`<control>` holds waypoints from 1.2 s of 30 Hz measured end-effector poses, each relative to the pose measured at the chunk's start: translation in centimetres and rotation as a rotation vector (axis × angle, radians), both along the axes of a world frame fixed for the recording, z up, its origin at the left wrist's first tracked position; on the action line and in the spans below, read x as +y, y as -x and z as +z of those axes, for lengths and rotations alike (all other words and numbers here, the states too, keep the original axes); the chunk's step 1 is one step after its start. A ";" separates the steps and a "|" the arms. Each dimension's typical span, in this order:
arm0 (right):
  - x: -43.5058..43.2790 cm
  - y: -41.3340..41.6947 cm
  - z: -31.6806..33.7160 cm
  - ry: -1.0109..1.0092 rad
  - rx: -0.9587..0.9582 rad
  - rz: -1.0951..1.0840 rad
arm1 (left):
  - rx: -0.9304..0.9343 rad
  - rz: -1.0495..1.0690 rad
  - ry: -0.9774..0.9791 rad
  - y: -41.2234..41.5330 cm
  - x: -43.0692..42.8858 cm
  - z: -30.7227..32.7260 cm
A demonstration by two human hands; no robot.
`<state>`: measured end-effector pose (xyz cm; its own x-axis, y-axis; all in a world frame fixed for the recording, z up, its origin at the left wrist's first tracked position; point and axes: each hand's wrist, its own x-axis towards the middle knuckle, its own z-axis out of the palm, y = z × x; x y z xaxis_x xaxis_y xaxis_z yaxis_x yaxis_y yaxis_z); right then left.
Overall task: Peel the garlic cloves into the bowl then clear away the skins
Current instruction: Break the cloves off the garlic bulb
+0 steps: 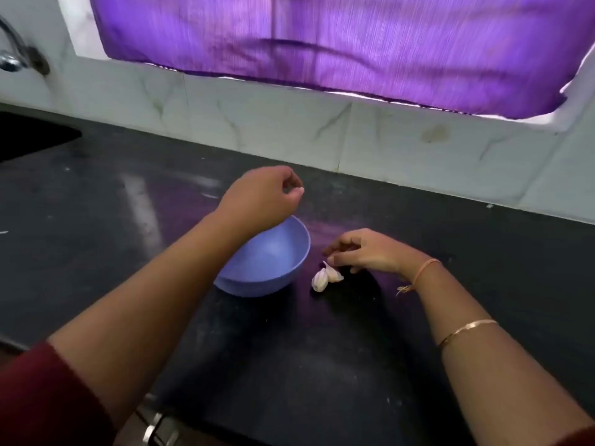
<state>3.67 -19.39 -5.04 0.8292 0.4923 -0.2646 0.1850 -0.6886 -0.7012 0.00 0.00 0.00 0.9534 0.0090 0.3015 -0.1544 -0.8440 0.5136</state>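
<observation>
Left hand (265, 194) hangs raised, its forearm crossing over the near-left rim of the bowl; fingers curled in, thumb meeting the fingertips. There is a pale speck at the tips, too blurred to tell if it grips anything. Right hand (365, 252) is low over the worktop (322, 349), fingers loosely bent, thumb and forefinger down at the pointed tip of one clove; touching it, but a real pinch can't be told. Two garlic cloves (323, 277), skins on, lie side by side on the worktop just under and to the left of the right hand's fingertips. One blue bowl (257, 281) sits below the left hand, just left of the cloves. The right wrist has one thread band (425, 268), and one gold bangle (467, 331) sits further up the arm. Dark red sleeve (48, 397) on the left arm.
</observation>
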 end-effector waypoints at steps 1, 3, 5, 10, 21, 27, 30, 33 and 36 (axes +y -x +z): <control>0.0 0.0 -0.2 0.017 -0.011 0.027 | -0.005 -0.017 0.003 0.4 -0.2 0.0; -0.2 0.0 -0.6 0.035 -0.061 0.051 | -0.065 -0.027 -0.013 1.1 -0.7 0.2; -0.2 0.2 -1.1 0.023 -0.094 0.052 | -0.127 -0.025 -0.005 2.2 -1.8 0.5; -0.2 0.6 -1.8 0.015 -0.160 0.031 | -0.278 0.009 0.040 5.0 -4.9 -1.3; -0.6 3.0 -2.6 -0.056 -0.315 -0.048 | -0.186 -0.015 0.072 7.1 -8.0 -9.1; -2.1 4.4 -3.4 -0.481 -0.148 -0.220 | -0.174 -0.001 0.124 6.6 -8.1 -9.4; -2.5 5.0 -3.4 -0.674 -0.027 -0.306 | -0.153 0.013 0.152 6.6 -8.1 -9.8; -2.5 5.5 -3.1 -0.794 0.075 -0.342 | -0.106 0.021 0.194 6.7 -8.2 -10.6; -2.1 5.8 -2.9 -0.823 0.103 -0.335 | -0.058 0.022 0.271 6.7 -8.5 -11.3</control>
